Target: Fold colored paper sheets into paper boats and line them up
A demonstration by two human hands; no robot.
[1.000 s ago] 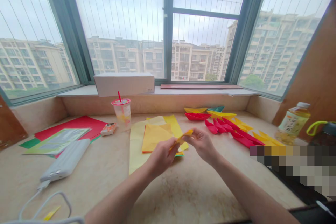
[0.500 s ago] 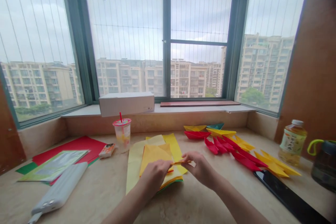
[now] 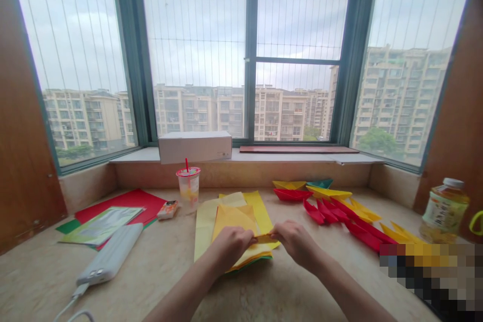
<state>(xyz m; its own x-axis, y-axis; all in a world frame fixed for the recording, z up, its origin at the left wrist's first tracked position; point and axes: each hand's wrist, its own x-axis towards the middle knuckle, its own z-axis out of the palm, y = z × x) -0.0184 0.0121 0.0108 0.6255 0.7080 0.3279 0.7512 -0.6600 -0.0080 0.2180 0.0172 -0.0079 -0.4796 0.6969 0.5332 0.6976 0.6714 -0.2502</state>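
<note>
Between my two hands is a small folded piece of yellow paper (image 3: 263, 238), stretched level above the paper stack. My left hand (image 3: 234, 246) pinches its left end, and my right hand (image 3: 292, 239) pinches its right end. Both hands are closed, with the fingers partly hiding the fold. Beneath them lies a stack of coloured paper (image 3: 206, 219), mostly yellow, with a green edge showing at the bottom. An orange-yellow sheet (image 3: 234, 215) rests on top, partly covered by my left hand.
Several folded paper boats, including a red boat (image 3: 291, 194), stand at the back right. A drink bottle (image 3: 444, 211) is beyond them. On the left are a plastic cup (image 3: 188, 188), a small packet (image 3: 167, 210), red paper (image 3: 124, 206) and a white power bank (image 3: 110, 254) with a cable.
The view has turned left, so everything sits further right in the picture. My hands have drawn slightly apart, and more of the folded yellow paper shows between them.
</note>
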